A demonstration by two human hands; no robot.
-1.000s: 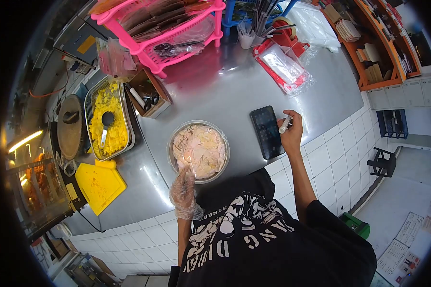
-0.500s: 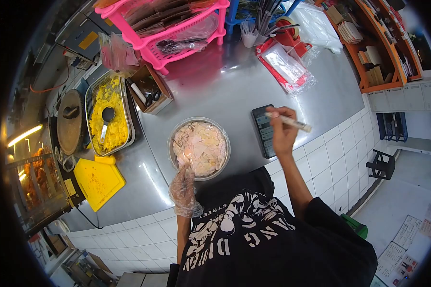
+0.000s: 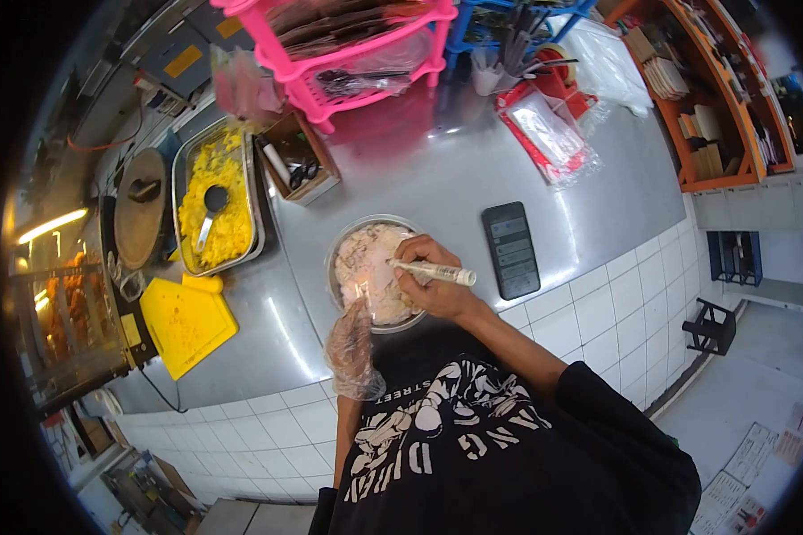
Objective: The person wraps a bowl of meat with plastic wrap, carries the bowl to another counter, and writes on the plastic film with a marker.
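Observation:
A round clear container [image 3: 354, 259] with a clear lid stands near the counter's front edge, full of pale pinkish food that looks like raw meat. My left hand [image 3: 351, 343], in a clear plastic glove, grips the container's near-left rim. Over the lid, my right hand [image 3: 433, 276] is bare and closed round a white marker [image 3: 448, 273], its tip at the lid's surface. My fingers hide part of the lid, and any writing there is hard to make out. To the right of the container lies a dark phone [image 3: 511, 250], its screen lit.
Left stand a tray [image 3: 257, 209] of yellow food with a scoop [image 3: 214, 201], a yellow cutting board [image 3: 186, 325] and a cardboard box [image 3: 323, 183] holding scissors. Behind are a pink rack [image 3: 330, 107] and a red holder [image 3: 544, 134]. A glass cabinet [image 3: 67, 312] glows at far left.
My right hand has moved left with the marker, from above the phone to the lid. My left hand stays at the container's rim. The view has shifted slightly.

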